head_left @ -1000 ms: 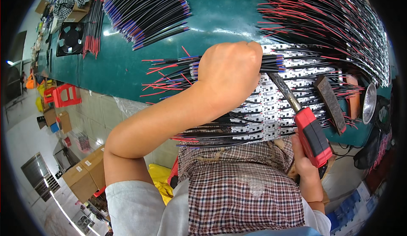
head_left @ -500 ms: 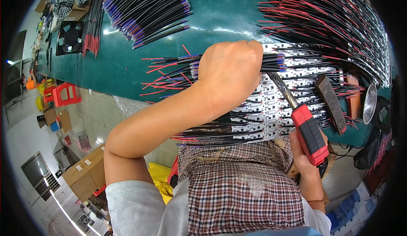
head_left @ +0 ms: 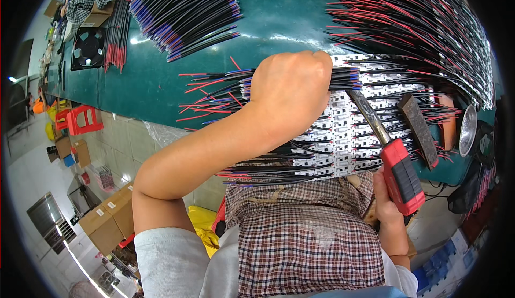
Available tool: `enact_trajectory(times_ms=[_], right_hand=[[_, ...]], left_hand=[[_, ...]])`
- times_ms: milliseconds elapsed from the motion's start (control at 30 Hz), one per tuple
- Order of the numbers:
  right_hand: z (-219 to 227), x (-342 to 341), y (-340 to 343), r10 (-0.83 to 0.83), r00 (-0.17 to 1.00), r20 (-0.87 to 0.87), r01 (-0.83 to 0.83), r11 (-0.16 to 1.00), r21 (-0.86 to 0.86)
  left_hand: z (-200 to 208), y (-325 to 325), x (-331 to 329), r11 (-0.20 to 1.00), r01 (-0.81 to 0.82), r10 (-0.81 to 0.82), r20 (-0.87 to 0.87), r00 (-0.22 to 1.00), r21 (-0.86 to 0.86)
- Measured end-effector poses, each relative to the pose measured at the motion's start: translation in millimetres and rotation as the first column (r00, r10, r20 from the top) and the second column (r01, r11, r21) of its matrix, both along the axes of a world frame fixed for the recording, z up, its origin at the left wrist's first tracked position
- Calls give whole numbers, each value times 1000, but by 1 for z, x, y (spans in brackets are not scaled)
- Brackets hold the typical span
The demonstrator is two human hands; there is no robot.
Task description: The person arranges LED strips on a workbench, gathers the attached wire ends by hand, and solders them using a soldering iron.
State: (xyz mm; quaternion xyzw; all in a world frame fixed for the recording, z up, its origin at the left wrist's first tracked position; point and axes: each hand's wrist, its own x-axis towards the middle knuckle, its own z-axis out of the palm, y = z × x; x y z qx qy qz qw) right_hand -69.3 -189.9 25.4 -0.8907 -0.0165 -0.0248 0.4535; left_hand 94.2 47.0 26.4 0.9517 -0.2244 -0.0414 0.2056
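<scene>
My left hand (head_left: 292,86) is closed around a bundle of black wires (head_left: 345,77), whose blue and bare ends stick out on its right. Below them lies a sheet of white circuit boards (head_left: 340,121) with rows of wires along both sides. My right hand (head_left: 387,199) grips a soldering iron (head_left: 402,177) by its thick red and black handle. The iron's metal shaft slants up and left, and its tip is just under the wire ends. Whether the tip touches them or the boards, I cannot tell.
Right of the iron are a dark flat bar (head_left: 418,131) and a metal dish (head_left: 468,131). Many wired boards (head_left: 407,24) cover the far right of the green table (head_left: 279,8). A wire pile (head_left: 185,14) and a black fan (head_left: 88,47) are at the far left.
The soldering iron and my right hand have shifted a little to the right, so the tip sits closer beneath the wire ends. My left hand and its bundle look almost unmoved.
</scene>
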Motion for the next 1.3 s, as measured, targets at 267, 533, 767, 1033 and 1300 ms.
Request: enact_trajectory(times_ms=[267,533,767,1033,1300], right_hand=[[-1,-15,-9,-141,975,-172,152,987,50],[-2,-23,-11,-87,983,-164,96,994,51],[-4,-31,-14,-146,976,-161,156,986,51],[4,-35,-12,-184,950,-254,198,980,29],[3,-23,-2,-33,990,-134,33,999,-1]], left_hand=[[2,0,0,1000,-4,4,-1,1000,15],[12,4,3,997,-13,5,-98,995,-81],[29,18,8,994,-21,48,253,966,-110],[23,15,-12,979,-54,35,-97,995,-196],[7,9,-13,989,-54,44,-76,996,-136]])
